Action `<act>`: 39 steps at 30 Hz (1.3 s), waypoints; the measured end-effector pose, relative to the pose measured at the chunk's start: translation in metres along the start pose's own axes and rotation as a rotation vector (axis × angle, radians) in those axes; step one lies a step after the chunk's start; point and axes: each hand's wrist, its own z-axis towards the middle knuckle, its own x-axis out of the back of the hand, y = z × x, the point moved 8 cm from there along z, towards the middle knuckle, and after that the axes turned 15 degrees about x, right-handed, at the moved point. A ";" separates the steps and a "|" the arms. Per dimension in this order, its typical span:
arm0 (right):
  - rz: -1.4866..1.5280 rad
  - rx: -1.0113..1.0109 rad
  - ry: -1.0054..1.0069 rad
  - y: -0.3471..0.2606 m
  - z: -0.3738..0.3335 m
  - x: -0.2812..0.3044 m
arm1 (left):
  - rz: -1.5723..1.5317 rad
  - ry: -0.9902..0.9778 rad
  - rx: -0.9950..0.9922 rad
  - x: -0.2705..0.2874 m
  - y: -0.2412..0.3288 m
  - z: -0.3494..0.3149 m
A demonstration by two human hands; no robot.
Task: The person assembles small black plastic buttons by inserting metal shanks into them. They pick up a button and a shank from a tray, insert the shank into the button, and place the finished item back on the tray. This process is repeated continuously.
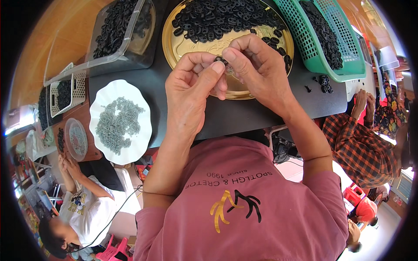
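Over the gold tray, my left hand (189, 85) pinches a small black plastic cord lock (221, 60) between thumb and fingertips. My right hand (263, 71) meets it from the other side, its thumb and forefinger pressed together beside the cord lock. Whatever lies between those right fingertips is too small or hidden to make out. Beneath and beyond both hands is the round gold tray (171, 45), with a heap of black oval two-holed pieces (217, 19) at its far side. A white scalloped plate (146, 100) of small metal springs (117, 124) stands left of my left hand.
A clear bin (135, 35) of black parts stands at the far left, a green basket (311, 54) of black parts at the far right. Several loose black pieces (325, 83) lie below the basket. Co-workers sit at left (89, 204) and right (363, 148).
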 end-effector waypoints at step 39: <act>-0.341 0.260 -0.269 -0.023 0.009 0.006 | 0.179 -0.005 0.101 0.006 -0.005 0.000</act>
